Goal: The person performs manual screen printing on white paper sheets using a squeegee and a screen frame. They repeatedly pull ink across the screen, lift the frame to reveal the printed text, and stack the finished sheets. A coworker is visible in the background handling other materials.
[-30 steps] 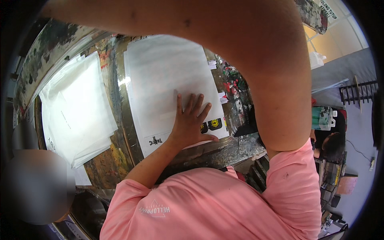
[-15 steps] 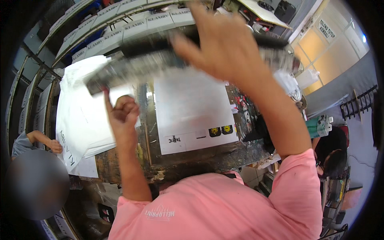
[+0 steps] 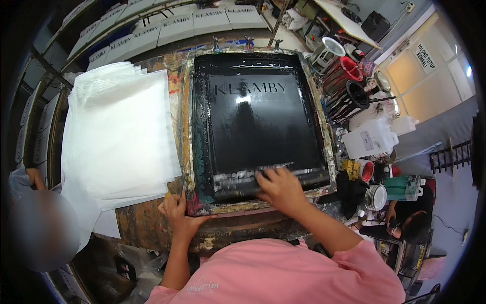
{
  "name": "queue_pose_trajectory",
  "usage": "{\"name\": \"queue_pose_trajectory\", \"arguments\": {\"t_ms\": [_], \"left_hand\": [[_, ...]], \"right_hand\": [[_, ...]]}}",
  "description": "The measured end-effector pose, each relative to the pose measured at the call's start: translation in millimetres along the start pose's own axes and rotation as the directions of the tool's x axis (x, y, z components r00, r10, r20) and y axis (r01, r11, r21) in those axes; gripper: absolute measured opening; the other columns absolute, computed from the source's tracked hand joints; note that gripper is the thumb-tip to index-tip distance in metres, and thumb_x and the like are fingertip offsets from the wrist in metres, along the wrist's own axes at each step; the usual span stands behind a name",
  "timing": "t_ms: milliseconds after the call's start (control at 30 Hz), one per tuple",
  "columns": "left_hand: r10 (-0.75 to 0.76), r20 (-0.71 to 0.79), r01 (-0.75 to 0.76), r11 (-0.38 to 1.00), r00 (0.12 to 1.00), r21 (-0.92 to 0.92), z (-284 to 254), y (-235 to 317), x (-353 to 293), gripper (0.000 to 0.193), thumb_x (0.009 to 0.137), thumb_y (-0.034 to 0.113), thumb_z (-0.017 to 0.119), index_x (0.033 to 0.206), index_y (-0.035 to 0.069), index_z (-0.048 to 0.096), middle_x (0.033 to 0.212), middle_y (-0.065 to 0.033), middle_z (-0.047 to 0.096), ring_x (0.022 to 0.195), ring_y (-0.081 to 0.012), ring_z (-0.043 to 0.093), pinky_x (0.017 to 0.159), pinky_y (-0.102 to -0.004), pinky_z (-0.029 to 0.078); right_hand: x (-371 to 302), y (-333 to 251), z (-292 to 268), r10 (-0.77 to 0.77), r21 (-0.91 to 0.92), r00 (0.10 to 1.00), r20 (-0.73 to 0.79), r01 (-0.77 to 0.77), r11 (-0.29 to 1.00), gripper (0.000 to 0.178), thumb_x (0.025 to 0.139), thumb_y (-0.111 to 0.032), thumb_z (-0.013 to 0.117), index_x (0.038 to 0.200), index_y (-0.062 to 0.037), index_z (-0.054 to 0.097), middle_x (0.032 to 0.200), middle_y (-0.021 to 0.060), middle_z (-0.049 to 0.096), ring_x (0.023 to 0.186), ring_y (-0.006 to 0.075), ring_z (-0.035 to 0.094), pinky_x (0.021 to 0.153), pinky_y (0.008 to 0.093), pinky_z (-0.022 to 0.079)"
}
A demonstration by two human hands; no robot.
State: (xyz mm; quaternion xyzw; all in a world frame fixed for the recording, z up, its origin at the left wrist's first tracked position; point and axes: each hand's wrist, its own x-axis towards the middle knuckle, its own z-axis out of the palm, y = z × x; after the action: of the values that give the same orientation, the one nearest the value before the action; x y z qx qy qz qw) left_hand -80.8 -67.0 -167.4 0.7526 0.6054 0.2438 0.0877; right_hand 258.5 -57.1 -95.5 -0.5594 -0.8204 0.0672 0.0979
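A screen-printing frame [image 3: 188, 121] lies flat on the paint-stained table in front of me, its mesh [image 3: 263, 131] coated with glossy black ink and bearing a line of lettering near the far side. At the near end of the mesh, my right hand [image 3: 282, 190] grips a wide squeegee [image 3: 235, 183]; the fingers are slightly blurred. My left hand [image 3: 179, 215] is at the frame's near left corner, thumb along the near edge and fingers bent by the side. Whatever lies under the screen is hidden.
To the left sits a stack of white sheets [image 3: 121, 137], with a person [image 3: 36, 177] beside it. Ink tubs [image 3: 354, 96], a white jug [image 3: 369, 138] and a green jerrycan [image 3: 402, 188] crowd the right. Another person [image 3: 412, 225] is low at the right. Racks of printed sheets [image 3: 177, 28] stand behind.
The frame has come down from its raised, tilted position and covers the printed sheet. My right hand has dropped from the far side to the squeegee near me; my left hand has lowered to the corner.
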Motion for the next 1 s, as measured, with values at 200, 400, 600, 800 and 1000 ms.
{"name": "queue_pose_trajectory", "arguments": {"t_ms": [200,400,600,800,1000], "left_hand": [[-0.012,0.041,0.013,1.0,0.999,-0.012,-1,-1,-1,0.117,0.042,0.077,0.094,0.131,0.005,0.072,0.104,-0.0107,0.055,0.104,-0.033,0.047,0.097,-0.0512,0.033],[-0.007,0.013,0.008,0.996,1.0,-0.087,-6,3,-2,0.135,0.047,0.084,0.088,0.15,0.001,0.061,0.102,-0.0085,0.058,0.099,-0.0286,0.05,0.095,-0.0479,0.033],[-0.312,-0.231,0.063,0.708,0.922,-0.704,40,13,-24,0.147,0.049,0.082,0.087,0.158,-0.008,0.046,0.122,-0.0171,0.069,0.103,-0.0342,0.065,0.095,-0.0488,0.051],[-0.172,-0.199,0.022,0.807,0.965,-0.59,51,-12,-35,0.137,0.057,0.069,0.094,0.158,-0.008,0.044,0.121,-0.0186,0.07,0.103,-0.0331,0.067,0.093,-0.0448,0.054],[-0.225,-0.156,0.034,0.665,0.962,-0.746,34,14,-18,0.129,0.064,0.057,0.099,0.162,-0.005,0.041,0.129,-0.015,0.066,0.111,-0.0278,0.065,0.098,-0.0402,0.054]], "right_hand": [[159,106,36,-0.097,-0.075,0.948,-0.304,0.078,0.994,0.05,0.083,-0.033,0.086,0.124,-0.0105,0.068,0.111,0.0102,0.065,0.104,0.0339,0.064,0.083,0.0469,0.057],[304,174,-19,-0.067,-0.125,0.994,-0.081,0.056,0.991,0.051,0.097,-0.06,0.067,0.108,-0.011,0.074,0.1,0.0151,0.074,0.1,0.038,0.072,0.082,0.0518,0.059],[328,194,-29,-0.111,-0.135,0.987,-0.112,0.096,0.986,0.051,0.1,-0.063,0.062,0.109,-0.0141,0.075,0.099,0.0152,0.075,0.098,0.0379,0.073,0.083,0.0525,0.057],[202,127,2,-0.103,-0.17,0.972,-0.21,0.067,0.983,0.042,0.095,-0.055,0.07,0.105,-0.0142,0.07,0.098,0.0108,0.07,0.097,0.0342,0.069,0.077,0.0489,0.057],[31,-1,-62,0.031,-0.077,0.999,0.022,-0.03,0.997,0.045,0.095,-0.049,0.073,0.109,-0.0078,0.063,0.096,0.0125,0.066,0.095,0.0352,0.07,0.072,0.0493,0.058]]}}
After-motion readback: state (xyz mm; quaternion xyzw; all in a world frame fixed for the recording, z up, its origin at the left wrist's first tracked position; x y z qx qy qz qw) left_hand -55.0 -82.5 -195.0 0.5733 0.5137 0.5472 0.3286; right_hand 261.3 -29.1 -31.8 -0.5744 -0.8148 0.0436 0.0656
